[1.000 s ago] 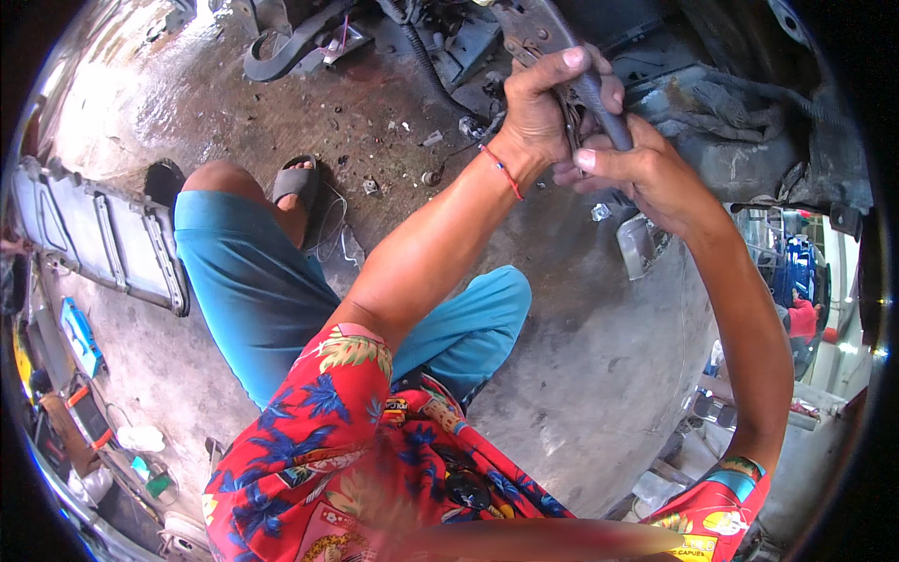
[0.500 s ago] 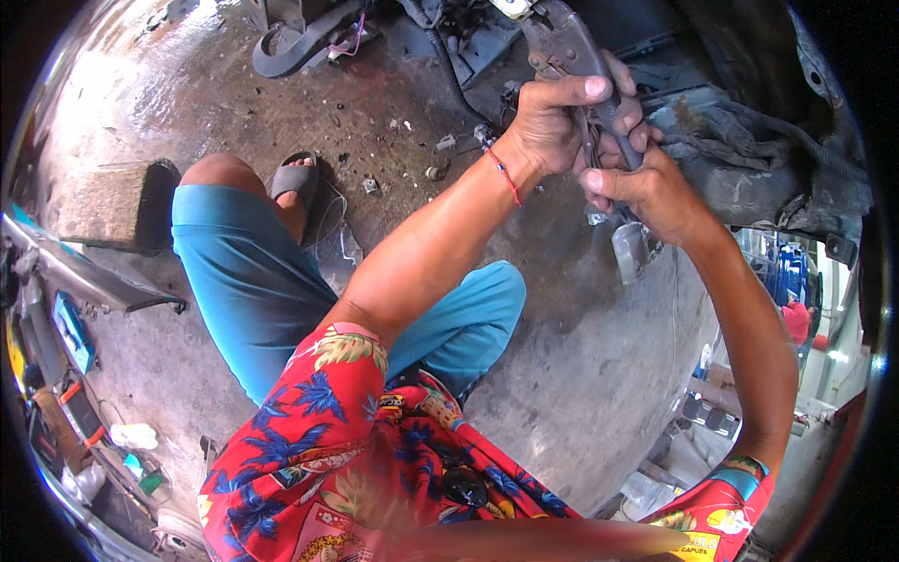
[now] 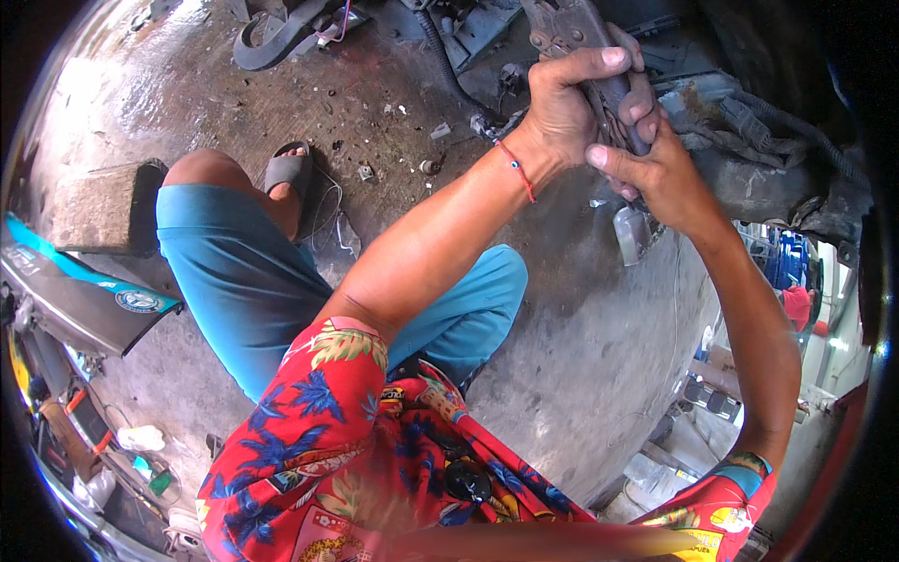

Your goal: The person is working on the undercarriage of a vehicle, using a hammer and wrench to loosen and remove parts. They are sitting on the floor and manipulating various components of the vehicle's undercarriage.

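Around rusty metal part (grimy): both hands.

Left hand and right hand touch on metal part, above concrete floor; sandal left of them, wooden block further left.

The left hand and right hand have been brought closer together on the rusty metal part at the upper centre of the frame, the right hand now tucked beneath the left. The ribbed grey panel seen earlier at the left edge has been replaced by a dark panel
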